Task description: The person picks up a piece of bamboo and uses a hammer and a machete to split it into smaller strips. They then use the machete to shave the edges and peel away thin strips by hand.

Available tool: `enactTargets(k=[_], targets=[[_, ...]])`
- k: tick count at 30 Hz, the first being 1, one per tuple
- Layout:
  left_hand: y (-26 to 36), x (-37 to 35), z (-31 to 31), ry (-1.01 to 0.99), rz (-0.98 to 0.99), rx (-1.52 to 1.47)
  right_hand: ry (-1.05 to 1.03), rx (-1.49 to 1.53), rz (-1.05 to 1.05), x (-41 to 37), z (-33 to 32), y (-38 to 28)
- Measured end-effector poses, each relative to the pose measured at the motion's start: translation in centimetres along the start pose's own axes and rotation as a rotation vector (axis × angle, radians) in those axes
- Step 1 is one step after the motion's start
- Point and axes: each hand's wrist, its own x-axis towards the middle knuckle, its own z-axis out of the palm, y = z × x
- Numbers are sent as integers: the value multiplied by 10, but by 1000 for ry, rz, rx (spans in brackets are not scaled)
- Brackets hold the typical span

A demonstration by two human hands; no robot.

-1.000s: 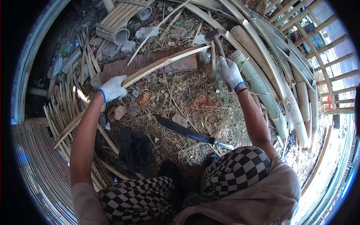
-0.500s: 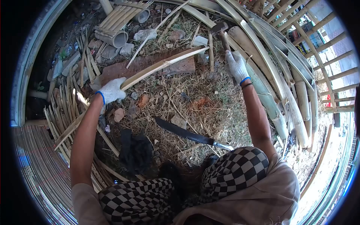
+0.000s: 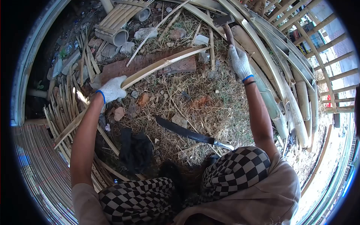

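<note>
In a white knit glove, my left hand grips one end of a split bamboo strip. The strip slants up to the right across a reddish-brown wooden plank on the ground. My right hand, gloved too, is wrapped round the handle of a hammer. Its dark metal head points away from me, beside the bamboo poles at the right. Between my hands and knees lies a machete with a dark blade and a shiny handle, touched by neither hand.
Several bamboo poles lie stacked along the right. Thin split strips pile up at the left. A dark cloth rests near my feet. Stones and a bamboo bench-like piece are at the back left. A bamboo lattice stands right.
My right hand and the hammer have moved slightly, the hammer head shifting up and to the right. My left hand and the bamboo strip have barely moved.
</note>
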Motion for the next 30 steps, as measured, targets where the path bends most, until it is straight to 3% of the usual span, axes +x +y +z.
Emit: enactTargets(k=[3,6,7,11,14,15,19,22,26,30], targets=[[-6,3,1,10,49,40,41,-312,-248,0,19,29],[-4,4,2,28,48,1,-7,-352,-286,10,3,24],[-2,3,2,30,53,-7,14,-334,-193,-3,-4,-6],[2,0,0,11,18,38,49,10,-57,-7,10,-10],[-7,3,5,53,63,-11,55,-405,-240,-2,26,29],[-8,3,6,55,65,7,29,-435,-213,-1,26,28],[-11,8,9,91,112,119,24,-290,-129,-8,1,-22],[-12,9,8,99,90,149,84,-136,-117,-7,20,-2],[-2,2,7,59,33,107,0,-381,-111,-19,25,16],[0,0,30,343,102,379,-32,26,38,-32,3,-17]])
